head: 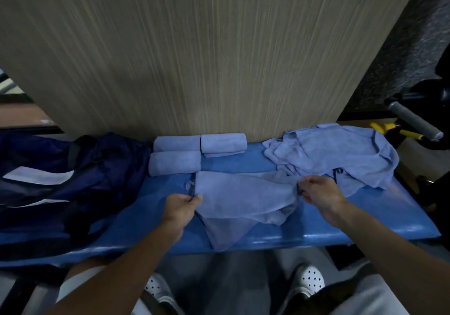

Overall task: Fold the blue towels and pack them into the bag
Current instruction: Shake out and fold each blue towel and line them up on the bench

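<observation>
A loose blue towel [243,198] lies spread on the blue bench [365,222], one corner hanging over the front edge. My left hand [181,209] pinches its left edge. My right hand [319,194] pinches its right edge. Three folded blue towels [194,154] sit against the wooden panel behind it. A heap of unfolded blue towels [336,156] lies at the right end of the bench. The dark navy bag [73,181] with white stripes rests on the bench's left end.
A wooden panel [207,59] rises straight behind the bench. At the far right stand a grey padded handle [414,121] and yellow-handled tools [392,129]. My white perforated shoes [309,279] show below the bench's front edge.
</observation>
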`<control>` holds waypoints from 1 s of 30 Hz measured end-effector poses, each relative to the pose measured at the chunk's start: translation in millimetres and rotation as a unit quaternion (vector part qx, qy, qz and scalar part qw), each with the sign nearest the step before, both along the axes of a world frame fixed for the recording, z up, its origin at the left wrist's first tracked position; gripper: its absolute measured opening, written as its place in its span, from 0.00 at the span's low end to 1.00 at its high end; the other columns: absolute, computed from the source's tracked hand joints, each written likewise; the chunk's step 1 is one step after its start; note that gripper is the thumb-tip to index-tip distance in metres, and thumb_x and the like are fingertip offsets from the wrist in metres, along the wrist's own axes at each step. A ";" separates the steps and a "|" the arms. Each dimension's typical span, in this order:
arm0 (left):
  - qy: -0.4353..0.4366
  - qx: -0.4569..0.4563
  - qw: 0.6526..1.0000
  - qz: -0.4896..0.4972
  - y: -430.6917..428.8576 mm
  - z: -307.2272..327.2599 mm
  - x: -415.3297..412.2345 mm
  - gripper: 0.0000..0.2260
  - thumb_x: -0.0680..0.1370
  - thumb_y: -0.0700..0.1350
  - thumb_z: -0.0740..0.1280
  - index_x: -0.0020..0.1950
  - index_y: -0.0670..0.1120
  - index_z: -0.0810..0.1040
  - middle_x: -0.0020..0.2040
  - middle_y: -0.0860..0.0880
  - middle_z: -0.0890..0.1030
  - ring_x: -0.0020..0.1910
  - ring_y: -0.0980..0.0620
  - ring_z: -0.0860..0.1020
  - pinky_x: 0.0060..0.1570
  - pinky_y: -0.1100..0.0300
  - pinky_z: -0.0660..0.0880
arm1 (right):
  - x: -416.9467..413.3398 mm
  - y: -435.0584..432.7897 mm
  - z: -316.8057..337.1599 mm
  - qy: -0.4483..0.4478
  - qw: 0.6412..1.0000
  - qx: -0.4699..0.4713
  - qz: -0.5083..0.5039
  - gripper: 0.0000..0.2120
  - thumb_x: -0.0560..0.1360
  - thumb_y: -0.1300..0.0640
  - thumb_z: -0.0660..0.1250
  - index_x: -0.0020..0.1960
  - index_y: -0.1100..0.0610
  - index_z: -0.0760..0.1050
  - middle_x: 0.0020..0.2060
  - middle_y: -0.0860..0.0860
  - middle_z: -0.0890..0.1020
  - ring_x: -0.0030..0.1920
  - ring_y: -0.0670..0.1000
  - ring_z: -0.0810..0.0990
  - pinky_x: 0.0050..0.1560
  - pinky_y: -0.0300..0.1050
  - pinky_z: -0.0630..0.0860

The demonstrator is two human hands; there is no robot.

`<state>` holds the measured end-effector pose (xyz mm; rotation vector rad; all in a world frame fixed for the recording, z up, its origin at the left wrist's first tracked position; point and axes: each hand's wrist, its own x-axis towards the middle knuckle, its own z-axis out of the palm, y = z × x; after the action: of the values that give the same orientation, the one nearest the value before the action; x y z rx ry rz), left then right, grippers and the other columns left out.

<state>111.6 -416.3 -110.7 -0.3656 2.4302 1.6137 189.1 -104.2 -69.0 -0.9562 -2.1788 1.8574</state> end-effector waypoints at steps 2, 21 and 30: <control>0.037 0.006 0.999 -0.013 -0.9 11.1 -0.4 0.18 0.77 0.46 0.71 0.35 0.32 0.76 0.33 0.45 0.73 0.35 0.49 0.72 0.37 0.57 0.67 | 0.9 1.0 8.2 0.008 1.000 0.027 0.008 0.11 0.77 0.65 0.64 0.37 0.61 0.75 0.35 0.59 0.76 0.38 0.55 0.73 0.35 0.43 0.67; 0.299 0.106 0.948 -0.004 -36.1 235.8 1.0 0.09 0.78 0.45 0.69 0.38 0.48 0.82 0.28 0.59 0.80 0.28 0.66 0.75 0.29 0.71 0.70 | 37.4 -18.0 185.1 0.222 0.967 -0.015 0.122 0.09 0.78 0.66 0.64 0.45 0.56 0.79 0.38 0.50 0.81 0.39 0.45 0.77 0.44 0.40 0.68; 0.250 0.111 0.960 -0.056 -55.8 258.8 9.4 0.06 0.79 0.43 0.68 0.44 0.47 0.83 0.39 0.49 0.84 0.39 0.51 0.80 0.45 0.52 0.74 | 23.0 -21.1 194.5 0.210 0.975 0.066 0.022 0.11 0.78 0.60 0.67 0.37 0.58 0.72 0.32 0.54 0.69 0.33 0.49 0.68 0.34 0.43 0.66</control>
<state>121.0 -472.1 148.1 0.2474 2.4961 2.1002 212.1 -125.3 125.5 -0.4411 -2.0408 1.7152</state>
